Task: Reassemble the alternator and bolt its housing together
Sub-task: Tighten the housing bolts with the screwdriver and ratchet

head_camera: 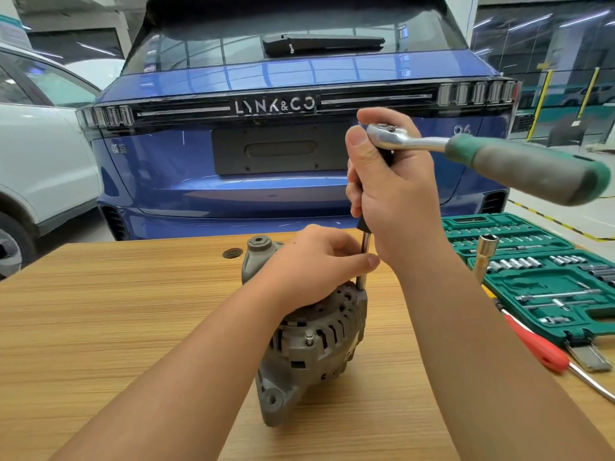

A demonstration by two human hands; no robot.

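A grey alternator [309, 341] stands on the wooden table [116, 311], its finned housing facing me. My left hand [312, 264] rests on its top and pinches the thin steel extension bar [365, 257] that stands upright on a housing bolt at the alternator's upper right edge. My right hand [392, 181] grips the black upper part of that bar just under the ratchet head [387, 136]. The ratchet's green and grey handle [532, 168] sticks out to the right. Another housing bolt [309, 337] shows on the front.
An open green socket set case [539, 271] lies at the table's right, with a brass-coloured long socket [484, 257] standing at its edge. A red-handled screwdriver [539, 347] lies in front of it. A blue car [283, 128] is parked right behind the table, a white car [40, 154] at left.
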